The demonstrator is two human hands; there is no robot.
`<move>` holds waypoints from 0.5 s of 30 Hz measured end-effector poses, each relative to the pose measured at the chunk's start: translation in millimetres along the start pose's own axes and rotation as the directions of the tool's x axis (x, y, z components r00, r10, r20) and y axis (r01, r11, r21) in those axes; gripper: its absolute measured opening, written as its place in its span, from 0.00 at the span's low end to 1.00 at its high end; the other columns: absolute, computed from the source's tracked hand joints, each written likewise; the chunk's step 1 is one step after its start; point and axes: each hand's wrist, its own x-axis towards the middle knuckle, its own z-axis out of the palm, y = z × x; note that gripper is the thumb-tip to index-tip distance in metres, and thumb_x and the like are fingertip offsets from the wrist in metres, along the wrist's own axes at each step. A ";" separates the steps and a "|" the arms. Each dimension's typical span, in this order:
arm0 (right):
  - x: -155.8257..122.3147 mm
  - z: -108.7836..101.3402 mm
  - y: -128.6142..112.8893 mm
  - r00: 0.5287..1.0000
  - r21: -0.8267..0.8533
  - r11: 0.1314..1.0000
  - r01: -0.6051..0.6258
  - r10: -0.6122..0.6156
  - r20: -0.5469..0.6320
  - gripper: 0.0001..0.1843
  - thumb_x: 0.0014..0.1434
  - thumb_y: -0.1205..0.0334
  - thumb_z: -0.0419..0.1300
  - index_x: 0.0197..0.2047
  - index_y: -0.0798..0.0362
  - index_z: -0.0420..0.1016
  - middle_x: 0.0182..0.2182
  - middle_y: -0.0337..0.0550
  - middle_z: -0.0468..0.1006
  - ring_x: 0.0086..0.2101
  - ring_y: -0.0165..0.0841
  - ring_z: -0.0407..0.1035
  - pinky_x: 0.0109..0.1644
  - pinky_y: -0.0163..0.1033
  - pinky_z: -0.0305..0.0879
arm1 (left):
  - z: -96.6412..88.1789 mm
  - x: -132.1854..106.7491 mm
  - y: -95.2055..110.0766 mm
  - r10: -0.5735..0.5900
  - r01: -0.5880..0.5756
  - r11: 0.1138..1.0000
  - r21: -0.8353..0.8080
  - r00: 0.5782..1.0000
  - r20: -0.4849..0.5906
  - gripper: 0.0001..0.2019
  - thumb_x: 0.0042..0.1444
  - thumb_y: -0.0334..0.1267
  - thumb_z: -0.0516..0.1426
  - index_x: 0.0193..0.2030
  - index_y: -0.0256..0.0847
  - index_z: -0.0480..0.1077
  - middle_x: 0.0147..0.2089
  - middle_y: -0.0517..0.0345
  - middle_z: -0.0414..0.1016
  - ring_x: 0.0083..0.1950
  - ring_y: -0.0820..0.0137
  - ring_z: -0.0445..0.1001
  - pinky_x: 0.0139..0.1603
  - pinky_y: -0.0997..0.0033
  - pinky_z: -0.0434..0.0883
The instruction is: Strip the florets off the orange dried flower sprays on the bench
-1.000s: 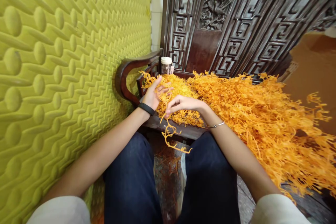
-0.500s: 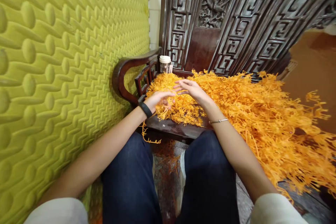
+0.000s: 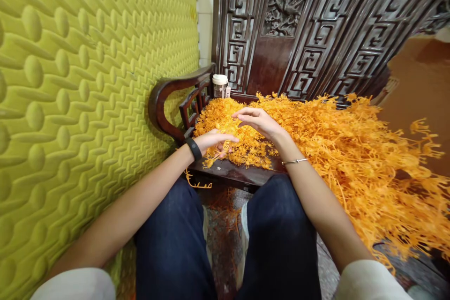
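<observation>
**Left Hand (image 3: 213, 138) Closed on Orange Sprig (image 3: 211, 161); Right Hand (image 3: 259, 122) Open**

Labels: the white-lidded cup (image 3: 220, 86), at 12 o'clock from the left hand, carries a small tag (image 3: 228, 92); its print is too small to read.

Hands: the two are apart. Left: fingers curled around the sprig, thumb extended; a thin stem hangs at 7 o'clock, below the wristband (image 3: 193, 148). Right: at 2 o'clock from the left, fingers extended and slightly bent, above the small orange pile (image 3: 213, 116) on the worktop (image 3: 239, 173); contact cannot be determined. The large orange heap (image 3: 358, 159) lies toward 4 o'clock.
</observation>
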 end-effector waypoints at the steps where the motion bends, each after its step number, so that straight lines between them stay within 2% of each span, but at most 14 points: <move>1: -0.7 0.6 -0.8 1.000 0.014 1.000 0.003 -0.004 0.015 0.11 0.47 0.56 0.65 0.35 0.51 0.78 0.38 0.41 0.76 0.40 0.30 0.68 0.42 0.35 0.66 | -0.3 0.0 0.0 -0.006 0.006 1.000 0.001 1.000 -0.011 0.11 0.49 0.42 0.60 0.25 0.35 0.67 0.23 0.54 0.70 0.13 0.77 0.63 0.13 0.76 0.53; 5: -1.7 4.2 -2.5 0.998 0.023 0.999 0.044 -0.045 0.053 0.13 0.45 0.59 0.66 0.37 0.51 0.77 0.39 0.40 0.75 0.41 0.29 0.68 0.45 0.37 0.65 | -0.8 -1.3 0.1 0.005 -0.005 1.000 -0.014 1.000 -0.019 0.11 0.49 0.41 0.59 0.24 0.36 0.67 0.21 0.54 0.69 0.12 0.78 0.60 0.13 0.75 0.52; 7: -0.3 5.6 -2.0 0.998 -0.021 0.997 0.069 -0.069 0.010 0.13 0.42 0.59 0.68 0.34 0.52 0.76 0.36 0.39 0.75 0.39 0.29 0.68 0.46 0.37 0.64 | -0.8 -2.4 1.0 0.009 -0.010 1.000 -0.018 1.000 -0.027 0.11 0.50 0.41 0.59 0.24 0.36 0.67 0.20 0.55 0.68 0.12 0.78 0.59 0.13 0.75 0.51; 11: 5.4 5.4 2.0 0.974 -0.055 0.996 0.074 -0.084 -0.212 0.13 0.39 0.56 0.69 0.25 0.55 0.73 0.25 0.37 0.74 0.30 0.27 0.67 0.38 0.36 0.63 | 0.0 -4.8 4.5 -0.010 0.009 0.999 -0.037 0.999 -0.034 0.11 0.51 0.41 0.58 0.25 0.37 0.65 0.18 0.57 0.67 0.11 0.79 0.57 0.13 0.76 0.49; 15: 10.3 2.7 7.6 0.904 0.001 0.999 0.038 -0.034 -0.426 0.14 0.35 0.56 0.69 0.20 0.55 0.72 0.20 0.36 0.72 0.25 0.26 0.64 0.31 0.33 0.59 | 4.4 -5.4 9.1 0.043 -0.045 0.997 -0.060 0.999 -0.020 0.11 0.52 0.41 0.57 0.25 0.37 0.65 0.17 0.58 0.66 0.10 0.81 0.55 0.14 0.77 0.46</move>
